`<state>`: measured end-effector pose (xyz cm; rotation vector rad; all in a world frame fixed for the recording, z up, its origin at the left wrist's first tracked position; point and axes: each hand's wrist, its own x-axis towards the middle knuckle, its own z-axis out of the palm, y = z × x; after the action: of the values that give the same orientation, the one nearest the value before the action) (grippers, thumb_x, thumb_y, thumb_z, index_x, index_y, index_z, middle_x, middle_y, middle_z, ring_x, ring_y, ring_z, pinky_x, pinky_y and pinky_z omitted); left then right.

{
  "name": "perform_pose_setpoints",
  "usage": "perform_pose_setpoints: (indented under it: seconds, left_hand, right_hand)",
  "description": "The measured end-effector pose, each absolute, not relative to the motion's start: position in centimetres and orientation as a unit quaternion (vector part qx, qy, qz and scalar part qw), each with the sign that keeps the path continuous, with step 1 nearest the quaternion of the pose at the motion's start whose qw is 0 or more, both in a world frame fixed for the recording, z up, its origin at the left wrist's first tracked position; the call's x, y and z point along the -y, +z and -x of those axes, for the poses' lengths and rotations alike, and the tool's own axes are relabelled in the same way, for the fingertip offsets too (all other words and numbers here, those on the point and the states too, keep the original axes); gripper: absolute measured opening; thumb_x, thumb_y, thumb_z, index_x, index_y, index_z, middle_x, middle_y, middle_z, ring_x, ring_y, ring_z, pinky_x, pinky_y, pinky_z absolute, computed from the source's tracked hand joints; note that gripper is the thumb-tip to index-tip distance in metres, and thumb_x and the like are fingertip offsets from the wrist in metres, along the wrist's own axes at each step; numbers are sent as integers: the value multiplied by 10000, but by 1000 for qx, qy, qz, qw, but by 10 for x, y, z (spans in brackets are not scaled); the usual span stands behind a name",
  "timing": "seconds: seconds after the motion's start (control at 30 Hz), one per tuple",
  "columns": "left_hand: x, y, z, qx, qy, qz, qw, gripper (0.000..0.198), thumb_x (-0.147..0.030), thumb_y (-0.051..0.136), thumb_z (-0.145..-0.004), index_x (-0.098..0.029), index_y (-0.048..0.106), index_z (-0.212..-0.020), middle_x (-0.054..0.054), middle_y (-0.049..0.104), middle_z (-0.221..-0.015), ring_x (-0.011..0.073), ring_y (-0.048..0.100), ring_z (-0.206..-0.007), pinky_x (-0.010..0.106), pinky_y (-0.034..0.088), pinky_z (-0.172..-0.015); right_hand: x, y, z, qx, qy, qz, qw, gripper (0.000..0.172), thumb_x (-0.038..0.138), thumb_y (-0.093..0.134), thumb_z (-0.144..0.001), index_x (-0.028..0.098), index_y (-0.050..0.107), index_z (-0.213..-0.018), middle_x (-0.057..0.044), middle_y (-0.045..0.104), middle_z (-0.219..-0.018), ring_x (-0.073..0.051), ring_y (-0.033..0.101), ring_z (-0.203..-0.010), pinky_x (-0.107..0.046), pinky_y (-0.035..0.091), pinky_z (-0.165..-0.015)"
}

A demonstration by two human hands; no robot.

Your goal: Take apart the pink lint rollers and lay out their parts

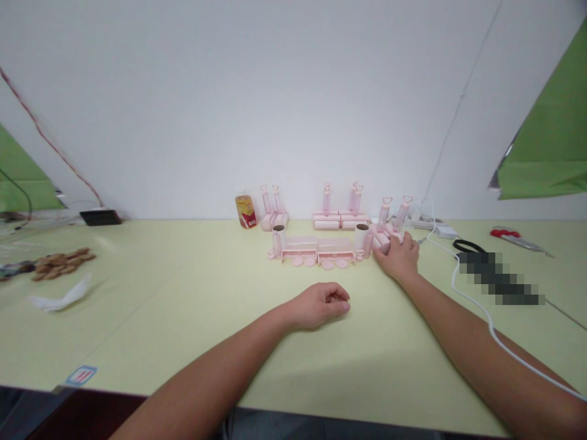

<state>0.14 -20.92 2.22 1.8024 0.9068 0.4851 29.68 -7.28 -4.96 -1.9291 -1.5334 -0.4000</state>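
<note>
My right hand [398, 255] reaches far over the pale green table [183, 318] and is closed around a small pink piece [384, 244] at the right end of a row of pink plastic parts. My left hand [321, 304] rests on the table nearer to me, fingers curled loosely, with nothing visible in it. Just ahead lies a pink tray-like assembly [318, 249] with round pink discs in front and a white roll with a dark core [361, 235] at each end. Behind stand several pink holders with upright tubes [326, 211] and heart-topped tubes [393, 212].
A small bottle of yellow liquid [246, 209] stands by the wall. A white cable [477, 305] runs along the right side past black scissors handles [468, 246] and red-handled scissors [513, 237]. Brown pieces [62, 263] and a white scrap [64, 297] lie at left.
</note>
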Motion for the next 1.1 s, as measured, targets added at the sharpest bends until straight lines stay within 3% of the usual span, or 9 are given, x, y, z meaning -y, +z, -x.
perform_pose_setpoints:
  seconds: [0.3, 0.57, 0.67, 0.77, 0.97, 1.1]
  left_hand:
    - [209, 21, -1, -376, 203, -746, 511, 430, -501, 647, -815, -146, 629, -1057, -11, 523, -754, 101, 452, -660, 230, 370, -606]
    - [210, 20, 0, -374, 200, -751, 507, 425, -495, 643, -821, -142, 628, -1058, -1, 535, -773, 104, 466, -677, 229, 380, -614]
    - [210, 21, 0, -374, 199, -754, 502, 419, -493, 642, -820, -143, 630, -1051, 1, 542, -777, 107, 470, -683, 231, 384, -621]
    - [210, 23, -1, -379, 200, -754, 497, 424, -496, 644, -816, -142, 632, -1050, 1, 541, -770, 107, 465, -676, 231, 381, -615]
    - [211, 26, -3, -377, 197, -751, 506, 428, -497, 645, -812, -140, 630, -1046, 1, 540, -764, 106, 459, -664, 231, 378, -612]
    - [211, 26, -3, -377, 191, -746, 514, 428, -496, 646, -811, -142, 621, -1051, -6, 532, -760, 103, 454, -657, 228, 367, -600]
  right_hand:
    - [82, -38, -290, 578, -155, 705, 380, 702, 507, 585, -773, 152, 438, -1361, -242, 262, -1487, -435, 295, -1309, -599, 264, -1030]
    - [94, -13, -284, 639, -209, 567, 476, 505, 262, 535, -799, 159, 500, -1292, -181, 401, -1397, -350, 359, -1284, -551, 290, -1055]
    - [100, -7, -277, 682, -204, 528, 463, 458, 238, 524, -822, 198, 553, -1278, -137, 485, -1325, -323, 426, -1208, -515, 330, -1032]
    - [106, -4, -266, 717, -195, 516, 426, 489, 229, 520, -836, 226, 556, -1325, -128, 467, -1363, -321, 432, -1194, -506, 349, -1017]
    - [113, 2, -253, 735, -181, 542, 365, 570, 296, 548, -839, 241, 502, -1404, -116, 297, -1549, -392, 311, -1316, -568, 286, -1062]
    - [111, 8, -249, 763, -192, 528, 319, 583, 325, 552, -844, 238, 476, -1416, -98, 301, -1571, -403, 234, -1378, -614, 200, -1100]
